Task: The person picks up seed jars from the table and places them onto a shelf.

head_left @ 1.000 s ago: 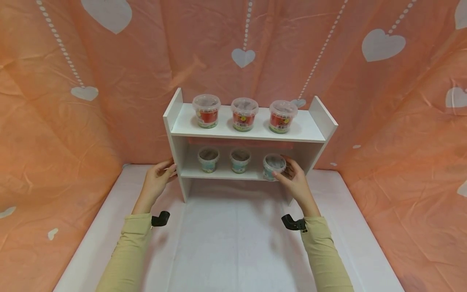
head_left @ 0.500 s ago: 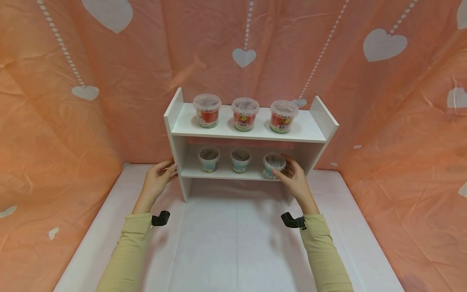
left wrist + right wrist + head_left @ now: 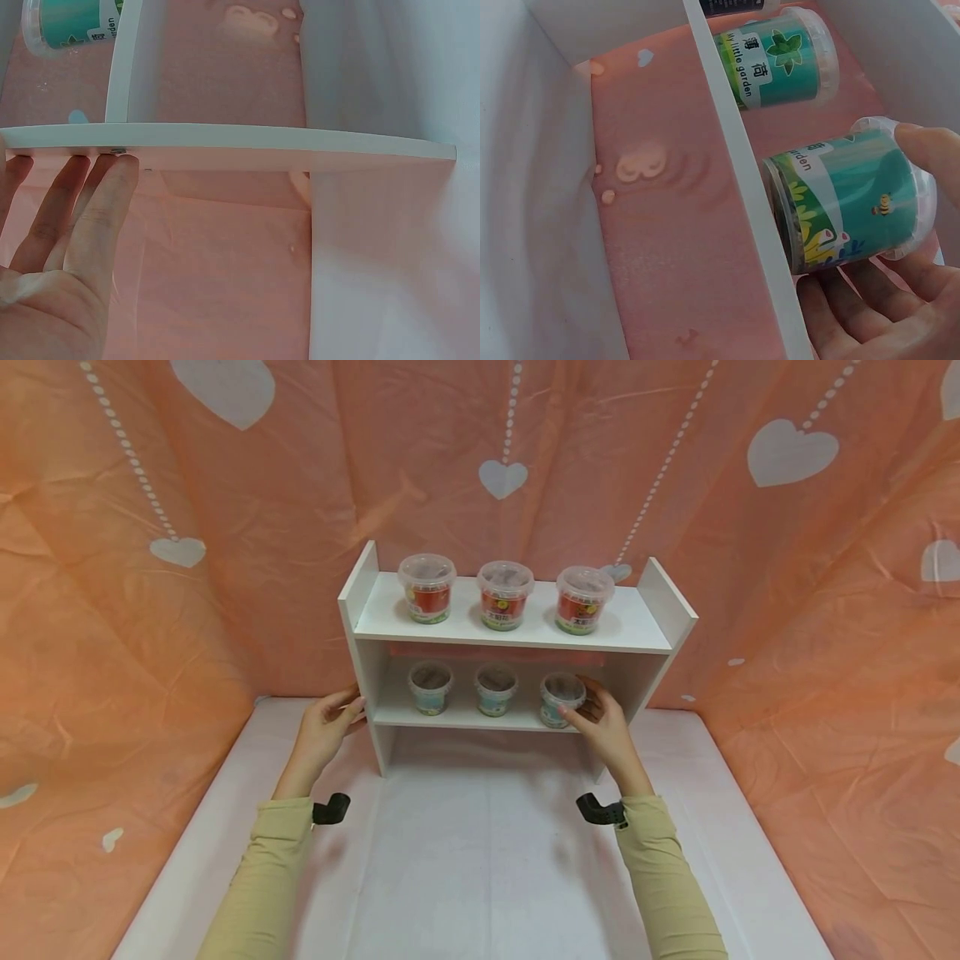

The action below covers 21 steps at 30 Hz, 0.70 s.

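Note:
My right hand [image 3: 609,731] holds a small clear plastic tub [image 3: 561,703] with a teal label, at the front right of the lower board of a white two-tier shelf [image 3: 517,642]. In the right wrist view the thumb lies by the tub's rim and the other fingers wrap the far side; its base is right at the board's front edge. My left hand [image 3: 321,727] is at the shelf's left side panel [image 3: 240,137], its straight fingertips touching the panel's outer face in the left wrist view.
Two more teal-labelled tubs, one at left [image 3: 431,692] and one in the middle [image 3: 495,692], share the lower board. Above them stand three larger red-labelled tubs [image 3: 506,597]. The shelf stands on a white-covered table [image 3: 450,860], with an orange heart-print curtain [image 3: 247,610] around it.
The tub in my right hand has shifted slightly up and left, further over the lower board, the right hand moving with it. My left hand stays at the side panel.

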{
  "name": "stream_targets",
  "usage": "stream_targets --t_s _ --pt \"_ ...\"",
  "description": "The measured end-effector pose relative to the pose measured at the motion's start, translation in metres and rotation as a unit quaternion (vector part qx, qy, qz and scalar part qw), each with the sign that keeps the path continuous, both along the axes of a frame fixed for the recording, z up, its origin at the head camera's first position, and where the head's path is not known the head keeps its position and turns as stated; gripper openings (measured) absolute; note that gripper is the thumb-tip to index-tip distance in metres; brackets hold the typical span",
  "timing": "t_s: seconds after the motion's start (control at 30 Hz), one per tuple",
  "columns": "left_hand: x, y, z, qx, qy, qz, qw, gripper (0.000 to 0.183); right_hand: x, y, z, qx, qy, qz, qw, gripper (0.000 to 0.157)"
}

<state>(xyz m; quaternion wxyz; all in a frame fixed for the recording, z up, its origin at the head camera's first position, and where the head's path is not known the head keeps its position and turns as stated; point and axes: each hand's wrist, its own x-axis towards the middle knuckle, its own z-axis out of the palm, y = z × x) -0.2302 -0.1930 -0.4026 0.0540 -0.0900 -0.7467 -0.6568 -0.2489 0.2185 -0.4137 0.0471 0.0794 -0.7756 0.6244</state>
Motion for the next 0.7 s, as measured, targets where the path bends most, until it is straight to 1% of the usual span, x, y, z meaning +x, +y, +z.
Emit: stream_targets --t_s 0.1,0.17,0.23,0.47,0.57,0.7 --pt "0.002 0.001 0.003 -0.003 0.0 0.0 1.0 0.043 -0.001 0.0 -0.001 -0.001 0.002 -0.001 1.0 0.067" --pt "0.002 0.001 0.003 -0.003 0.0 0.0 1.0 0.043 -0.002 0.0 -0.001 -0.002 0.004 -0.002 1.0 0.066" --pt "0.0 0.0 -0.001 0.0 -0.001 0.0 1.0 0.043 -0.002 -0.001 -0.001 -0.003 0.004 -0.003 1.0 0.066" --pt "-0.014 -0.006 -0.021 0.005 0.0 0.004 1.0 0.045 -0.006 0.0 -0.002 -0.004 -0.006 -0.006 1.0 0.068" --pt "-0.015 -0.007 -0.024 0.001 0.001 0.007 1.0 0.048 -0.008 0.0 -0.002 -0.007 -0.007 -0.005 1.0 0.068" --pt "-0.016 -0.006 -0.025 0.003 0.003 0.008 1.0 0.049 -0.009 0.0 0.0 -0.013 -0.006 0.0 1.0 0.067"
